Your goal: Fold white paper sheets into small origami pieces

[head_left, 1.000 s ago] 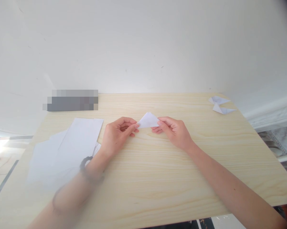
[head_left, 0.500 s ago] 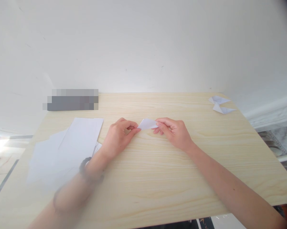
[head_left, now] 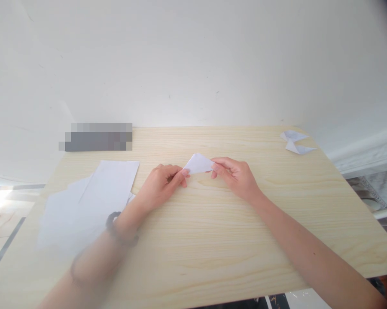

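Observation:
A small folded white paper piece (head_left: 199, 164) is held just above the middle of the light wooden table (head_left: 212, 240). My right hand (head_left: 236, 178) pinches its right end between thumb and fingers. My left hand (head_left: 163, 184) lies curled beside the paper's left tip, with the fingertips at that tip. A dark bead bracelet circles my left wrist.
Several loose white sheets (head_left: 90, 201) lie on the table's left side. Two folded white paper pieces (head_left: 295, 142) rest at the far right corner. A blurred dark grey block (head_left: 98, 137) sits at the back left against the white wall.
The folded paper tipped down flatter half a second ago, and now stands up again showing more of its face. My left hand has sunk lower toward the table.

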The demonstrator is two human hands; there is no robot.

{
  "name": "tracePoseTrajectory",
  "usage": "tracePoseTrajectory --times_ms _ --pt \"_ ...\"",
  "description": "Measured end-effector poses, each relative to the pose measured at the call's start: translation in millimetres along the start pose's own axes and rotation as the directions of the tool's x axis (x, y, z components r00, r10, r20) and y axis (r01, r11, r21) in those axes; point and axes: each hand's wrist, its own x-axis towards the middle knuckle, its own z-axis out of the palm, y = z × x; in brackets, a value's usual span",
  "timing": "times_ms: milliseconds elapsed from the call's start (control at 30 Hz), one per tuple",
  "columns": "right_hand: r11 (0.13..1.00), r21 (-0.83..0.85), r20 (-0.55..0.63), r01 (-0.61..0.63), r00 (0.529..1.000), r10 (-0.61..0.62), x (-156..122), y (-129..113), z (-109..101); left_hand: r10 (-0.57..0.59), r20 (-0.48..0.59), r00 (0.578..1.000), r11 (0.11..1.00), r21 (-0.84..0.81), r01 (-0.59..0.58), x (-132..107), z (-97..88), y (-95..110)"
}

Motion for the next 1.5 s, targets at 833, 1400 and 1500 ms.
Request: tracePoseTrajectory --times_ms 833,1400,1500 --pt "0.976 0.207 0.273 -0.065 0.962 0.006 3 -1 -11 -0.051 0.15 0.987 0.963 -0.254 0.088 -9 -0.9 5" --pt "0.97 0.232 0.404 -0.078 0.915 -0.023 2 0 -17 0.055 0.275 0.96 0.968 -0.25 0.016 -9 -6.3 6" --pt "0.98 0.198 0.424 -0.033 0.904 -0.055 1 0 -17 0.057 0.28 0.958 0.967 -0.254 0.017 -9 -5.8 5"
